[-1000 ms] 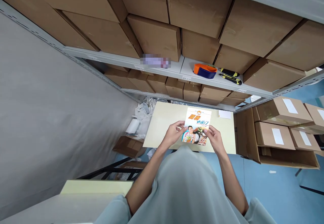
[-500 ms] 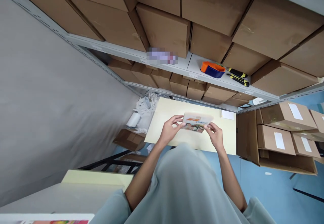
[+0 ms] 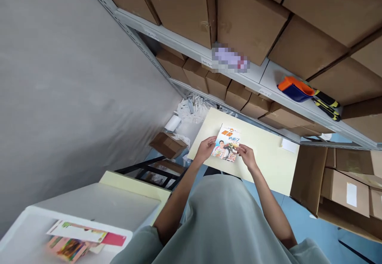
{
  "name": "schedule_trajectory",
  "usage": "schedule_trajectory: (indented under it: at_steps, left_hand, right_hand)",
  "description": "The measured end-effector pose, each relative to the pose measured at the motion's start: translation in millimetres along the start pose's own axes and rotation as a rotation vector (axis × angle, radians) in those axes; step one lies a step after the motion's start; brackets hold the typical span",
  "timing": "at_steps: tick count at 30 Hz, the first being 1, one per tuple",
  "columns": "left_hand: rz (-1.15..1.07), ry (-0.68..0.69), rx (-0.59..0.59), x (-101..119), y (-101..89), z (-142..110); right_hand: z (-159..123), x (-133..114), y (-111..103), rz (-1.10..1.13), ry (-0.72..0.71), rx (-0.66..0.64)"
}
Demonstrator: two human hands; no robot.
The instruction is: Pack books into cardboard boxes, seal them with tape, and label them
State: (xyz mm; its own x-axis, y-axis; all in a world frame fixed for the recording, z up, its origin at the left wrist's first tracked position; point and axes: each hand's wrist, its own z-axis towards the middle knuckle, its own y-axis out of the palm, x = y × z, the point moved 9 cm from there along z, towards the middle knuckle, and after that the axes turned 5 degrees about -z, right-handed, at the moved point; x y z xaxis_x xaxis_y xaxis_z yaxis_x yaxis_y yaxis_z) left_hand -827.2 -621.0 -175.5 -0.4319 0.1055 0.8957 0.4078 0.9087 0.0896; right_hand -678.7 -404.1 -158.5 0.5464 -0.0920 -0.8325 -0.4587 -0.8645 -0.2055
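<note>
I hold a small booklet with a colourful cover, showing a person and food, just above a pale yellow table. My left hand grips its left edge, fingers curled around it. My right hand pinches its right lower edge. The booklet's cover faces up, tilted slightly.
Metal shelves hold several cardboard boxes. An orange and blue tape dispenser and yellow-black knives lie on one shelf. A white bin with printed sheets sits at lower left. Open cartons stand at right. White scraps lie on the floor.
The booklet tipped edge-on half a second ago and is face up again now. My head turned left, bringing the white bin with printed sheets into view.
</note>
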Motion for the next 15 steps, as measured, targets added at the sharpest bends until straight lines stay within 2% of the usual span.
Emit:
schedule_trajectory:
  at_steps: [4,7,11,15]
  left_hand:
    - [0.096,-0.039,0.101,-27.4,-41.4,49.9]
    - [0.143,-0.056,0.156,-44.9,-63.6,91.5]
    - [0.176,-0.044,0.191,-60.7,-78.0,139.2]
    - [0.205,-0.014,0.194,-68.1,-77.8,167.3]
  right_hand:
    - [60.5,16.4,52.0,-0.006,0.079,-0.022]
    - [106.2,27.5,83.4,-0.026,0.118,-0.018]
    - [154.7,41.7,111.1,-0.036,0.133,-0.011]
    - [178.4,51.3,127.8,-0.027,0.100,-0.036]
